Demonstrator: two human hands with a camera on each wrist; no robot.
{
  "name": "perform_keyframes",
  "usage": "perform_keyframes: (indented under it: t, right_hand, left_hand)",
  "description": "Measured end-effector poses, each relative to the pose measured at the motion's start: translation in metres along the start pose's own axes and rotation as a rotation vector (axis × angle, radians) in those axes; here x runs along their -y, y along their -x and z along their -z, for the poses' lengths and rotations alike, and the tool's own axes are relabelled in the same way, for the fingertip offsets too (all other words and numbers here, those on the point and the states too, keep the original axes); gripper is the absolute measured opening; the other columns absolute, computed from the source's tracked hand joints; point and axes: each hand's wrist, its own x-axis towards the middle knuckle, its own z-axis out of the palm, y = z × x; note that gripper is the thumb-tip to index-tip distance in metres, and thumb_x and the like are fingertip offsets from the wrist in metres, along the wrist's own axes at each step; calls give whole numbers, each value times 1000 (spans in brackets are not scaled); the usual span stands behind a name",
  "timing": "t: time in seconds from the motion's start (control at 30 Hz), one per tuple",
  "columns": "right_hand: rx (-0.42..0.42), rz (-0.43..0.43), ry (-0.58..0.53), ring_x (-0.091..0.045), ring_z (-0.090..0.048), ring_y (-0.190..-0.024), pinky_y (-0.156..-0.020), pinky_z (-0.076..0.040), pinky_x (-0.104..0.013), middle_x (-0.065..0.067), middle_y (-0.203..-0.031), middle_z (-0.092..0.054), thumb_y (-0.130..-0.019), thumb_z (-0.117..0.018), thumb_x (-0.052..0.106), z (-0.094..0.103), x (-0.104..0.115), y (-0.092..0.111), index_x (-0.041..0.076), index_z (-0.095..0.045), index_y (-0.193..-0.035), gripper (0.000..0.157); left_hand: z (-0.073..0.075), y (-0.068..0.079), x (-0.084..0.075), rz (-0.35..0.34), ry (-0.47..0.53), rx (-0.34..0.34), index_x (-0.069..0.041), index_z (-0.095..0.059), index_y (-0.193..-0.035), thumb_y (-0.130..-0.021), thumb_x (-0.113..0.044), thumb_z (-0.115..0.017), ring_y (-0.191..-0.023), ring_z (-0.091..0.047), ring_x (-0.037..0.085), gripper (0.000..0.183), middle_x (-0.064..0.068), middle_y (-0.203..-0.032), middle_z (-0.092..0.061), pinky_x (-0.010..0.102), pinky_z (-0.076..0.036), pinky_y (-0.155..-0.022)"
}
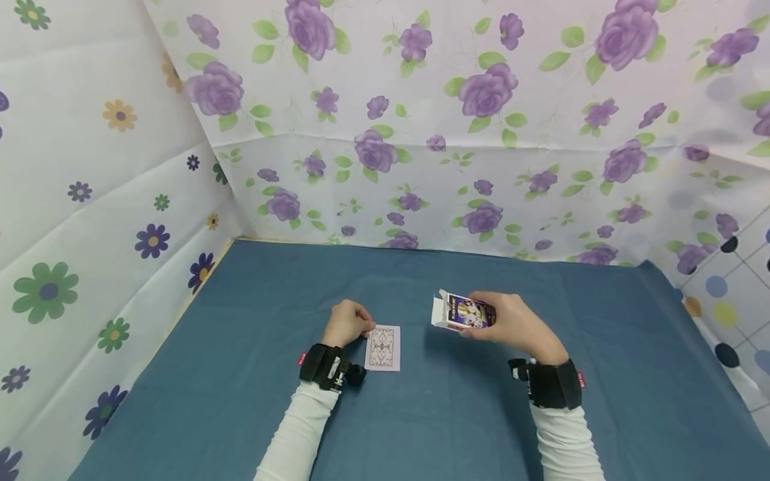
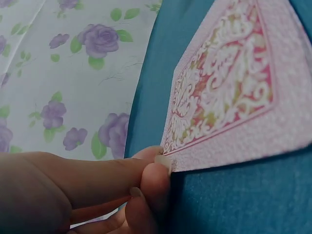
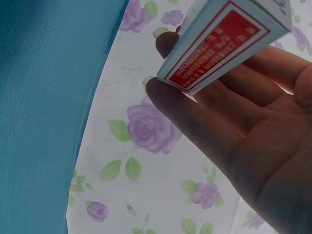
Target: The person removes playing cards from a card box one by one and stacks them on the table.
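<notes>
A playing card point(image 1: 382, 348) with an ornate red patterned back lies on the blue cloth, or just above it. At its upper left corner, my left hand point(image 1: 347, 323) pinches it between thumb and fingers. The card point(image 2: 229, 83) looms large and tilted in the left wrist view. To the right, my right hand point(image 1: 514, 324) holds a card box point(image 1: 469, 312) above the cloth, its white flap open toward the left. In the right wrist view, a red panel with small print shows on the box point(image 3: 219, 48), with my fingers point(image 3: 195, 117) around it.
A blue cloth point(image 1: 289, 280) covers the table. Behind it hangs a white sheet point(image 1: 421, 167) with purple roses, and another flowered sheet point(image 1: 90, 220) stands along the left. Dotted tile-print covering point(image 1: 728, 300) borders the right edge. Each wrist wears a black strap with a small camera.
</notes>
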Motion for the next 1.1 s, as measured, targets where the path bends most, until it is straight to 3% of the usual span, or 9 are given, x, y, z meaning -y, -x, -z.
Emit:
perform_keyframes:
  t: [0.27, 0.37, 0.5, 0.6, 0.7, 0.83, 0.97, 1.1]
  right_hand:
    - [27, -4, -4, -11, -56, -77, -66, -46, -26, -8, -101, -67, -79, -80, 37, -1, 0, -1, 4, -60, -127, 62]
    - [30, 4, -2, -10, -55, -77, -65, -45, -26, -7, -99, -67, -79, -80, 36, -2, 1, -1, 5, -60, -126, 60]
    - [29, 15, 5, -9, -55, -76, -65, -45, -25, -6, -98, -67, -79, -80, 36, -3, 2, -2, 5, -61, -124, 58]
    - [27, 29, 7, -9, -56, -75, -65, -46, -25, -5, -98, -67, -79, -81, 34, -4, 6, -2, 5, -62, -123, 56]
    - [26, 52, 5, -8, -56, -75, -64, -46, -25, -4, -97, -66, -79, -81, 32, -4, 12, -1, 5, -62, -122, 54]
    - [24, 95, 7, -8, -56, -75, -64, -47, -24, -4, -97, -66, -79, -81, 29, -4, 23, -1, 5, -62, -121, 52]
    - [16, 121, 31, -6, -57, -77, -65, -48, -23, -5, -101, -67, -78, -82, 29, -5, 35, 1, 4, -62, -122, 54]
    - [-5, 129, 52, -6, -57, -78, -65, -49, -22, -8, -106, -68, -76, -83, 29, -7, 44, 3, 4, -62, -123, 57]
  left_hand:
    - [-1, 1, -4, 14, -37, -17, -1, -72, -79, -85, -3, -71, -59, -61, 19, 7, 12, -70, -69, 27, -43, -55]
    - [-2, 2, -6, -18, -50, -28, 1, -71, -83, -86, -4, -70, -60, -61, 19, 6, 13, -74, -69, 30, -46, -57]
    - [-1, 10, -22, -195, -17, -13, -2, -70, -96, -91, -11, -65, -68, -59, 18, 11, 11, -83, -67, 35, -49, -64]
    - [0, 21, -46, -376, 95, 65, -6, -70, -104, -95, -16, -62, -72, -58, 18, 16, 9, -87, -67, 32, -48, -67]
    - [-4, 35, -69, -474, 173, 130, -8, -71, -106, -97, -18, -60, -64, -51, 15, 18, 6, -78, -63, 26, -41, -64]
    - [-17, 48, -81, -488, 163, 78, -7, -70, -103, -98, -19, -58, -57, -34, 9, 18, 1, -66, -48, 25, -31, -59]
    - [-25, 49, -76, -494, 167, 11, -5, -68, -92, -97, -21, -59, -54, -31, 10, 18, 0, -63, -41, 30, -30, -55]
    - [-19, 47, -70, -457, 177, 80, -7, -67, -81, -95, -28, -62, -53, -28, 13, 25, -1, -60, -34, 33, -28, -53]
